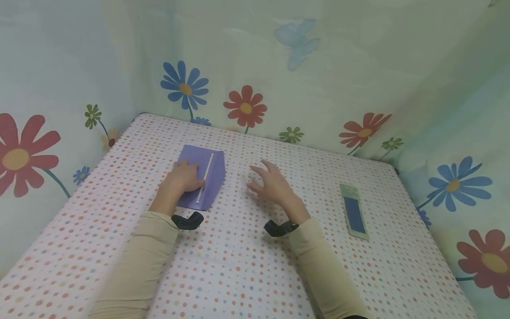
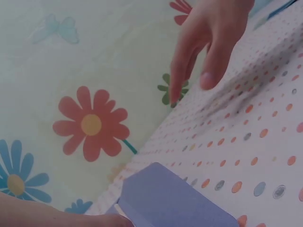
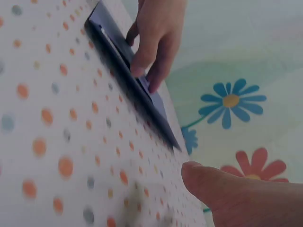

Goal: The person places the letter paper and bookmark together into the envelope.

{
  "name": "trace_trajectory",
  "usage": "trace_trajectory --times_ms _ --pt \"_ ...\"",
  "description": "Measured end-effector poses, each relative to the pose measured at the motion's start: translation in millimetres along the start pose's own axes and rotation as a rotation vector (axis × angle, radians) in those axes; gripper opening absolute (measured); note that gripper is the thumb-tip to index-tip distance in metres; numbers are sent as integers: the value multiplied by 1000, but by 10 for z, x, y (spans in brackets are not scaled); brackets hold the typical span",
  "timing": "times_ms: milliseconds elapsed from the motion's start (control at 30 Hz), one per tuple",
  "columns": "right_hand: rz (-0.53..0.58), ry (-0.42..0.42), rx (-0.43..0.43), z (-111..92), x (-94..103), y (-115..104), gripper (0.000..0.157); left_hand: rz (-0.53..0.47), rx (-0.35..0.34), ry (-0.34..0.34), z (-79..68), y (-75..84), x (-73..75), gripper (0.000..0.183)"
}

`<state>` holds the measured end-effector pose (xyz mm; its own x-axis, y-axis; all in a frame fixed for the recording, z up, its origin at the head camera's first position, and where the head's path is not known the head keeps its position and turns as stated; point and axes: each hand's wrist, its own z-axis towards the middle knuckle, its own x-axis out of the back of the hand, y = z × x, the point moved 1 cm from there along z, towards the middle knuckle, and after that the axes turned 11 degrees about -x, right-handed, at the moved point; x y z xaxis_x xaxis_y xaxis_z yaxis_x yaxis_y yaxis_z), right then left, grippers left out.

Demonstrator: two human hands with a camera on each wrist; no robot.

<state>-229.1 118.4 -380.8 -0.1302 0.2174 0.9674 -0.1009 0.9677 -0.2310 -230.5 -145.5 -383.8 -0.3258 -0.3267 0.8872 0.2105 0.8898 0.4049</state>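
A purple envelope [image 1: 217,175] lies on the table with its flap unfolded toward the right. Along the flap's fold runs a thin white strip [image 1: 205,177], slightly slanted. My left hand [image 1: 182,178] rests on the envelope's left part, its thumb reaching close to the strip; the right wrist view shows this hand's fingers [image 3: 154,82] pointing down onto the purple surface. To the right of the envelope, my right hand [image 1: 272,184] is held over the table, fingers spread and nothing in it. In the left wrist view the right hand [image 2: 213,42] hangs above the dotted cloth.
At the right side of the table lies a flat, light green rectangular item [image 1: 350,191] with a dark blue panel. A dotted cloth [image 1: 227,266] covers the table. Flower-printed curtains [image 1: 247,44] enclose the back and both sides.
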Motion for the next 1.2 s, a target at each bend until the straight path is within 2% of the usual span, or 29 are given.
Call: trace_trajectory --times_ms 367,667,933,1200 --pt "-27 19 -124 -254 27 606 61 8 -17 -2 12 -5 -31 70" --pt "-32 63 -124 -440 80 1092 61 0 -36 1 -33 6 -23 70" --pt "-53 95 -235 -644 132 1432 60 4 -48 9 -28 -11 -21 71" --pt "14 96 -292 -869 229 1776 63 -21 -35 -4 -39 0 -19 73"
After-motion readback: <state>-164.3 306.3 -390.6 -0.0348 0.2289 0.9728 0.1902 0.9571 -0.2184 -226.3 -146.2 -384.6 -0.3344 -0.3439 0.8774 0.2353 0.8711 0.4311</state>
